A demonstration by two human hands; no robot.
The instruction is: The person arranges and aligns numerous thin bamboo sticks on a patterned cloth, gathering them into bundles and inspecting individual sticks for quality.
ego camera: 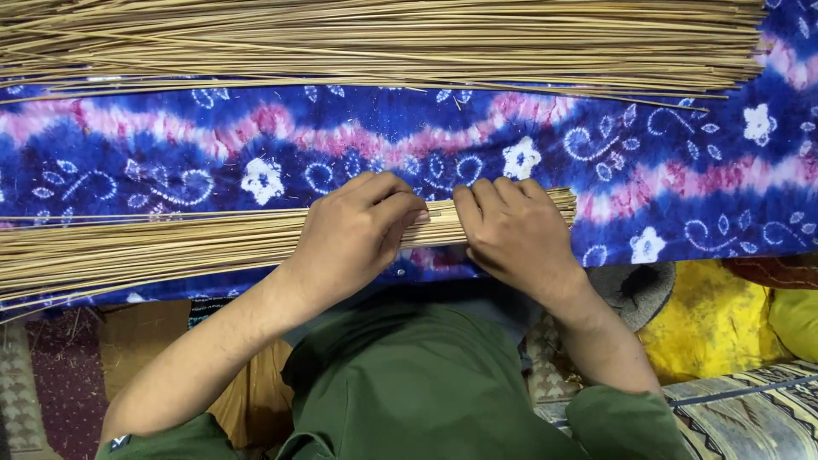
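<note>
Where the near bundle of thin straw sticks (pixel 170 247) crosses the lower left of the frame, it looks light, springy and brittle. Left hand (pixel 358 230) and right hand (pixel 511 230) press down on its right end, over blue patterned cloth (pixel 682 187); a larger stick pile (pixel 383 43) limits room above.

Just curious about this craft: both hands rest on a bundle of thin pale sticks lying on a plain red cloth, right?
Not quite. The head view shows the cloth is blue with pink wavy bands and white flowers, not plain red. The left hand and right hand do rest on the bundle of thin pale sticks.
</note>
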